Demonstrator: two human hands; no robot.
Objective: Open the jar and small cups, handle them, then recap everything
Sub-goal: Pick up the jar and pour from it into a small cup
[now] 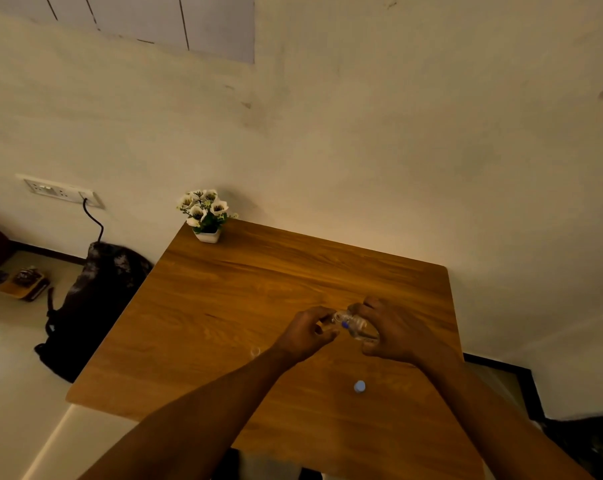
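Above the wooden table (pixel 224 306), my right hand (pixel 393 332) holds a clear jar (pixel 359 329) tilted on its side, mouth toward the left. My left hand (pixel 307 332) pinches something small and clear (pixel 335 318) at the jar's mouth; I cannot tell whether it is a cup or a lid. A small blue-tinted cap (pixel 359 386) lies on the table in front of my hands. A small clear cup (pixel 255 351) stands on the table just left of my left wrist. The jar's contents are too blurred to make out.
A white pot of artificial flowers (pixel 206 216) stands at the table's far left corner against the wall. A dark backpack (pixel 89 306) leans on the floor left of the table, under a wall socket (pixel 63 192) with a cable.
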